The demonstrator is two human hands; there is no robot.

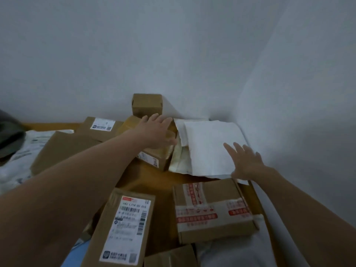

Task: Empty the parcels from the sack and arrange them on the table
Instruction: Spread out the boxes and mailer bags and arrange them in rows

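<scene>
Several parcels lie on a wooden table in a corner. My left hand lies flat with straight fingers on a taped brown box at the back centre. My right hand, fingers spread, presses on a white padded mailer that lies in the back right corner over a yellowish envelope. Close to me lie a long brown box with a shipping label and a brown box with red-printed tape. The sack is not in sight.
A small brown box stands against the back wall. Flat cartons and a labelled box lie at left, beside grey-white plastic mailers and a dark object. White walls close in the back and right.
</scene>
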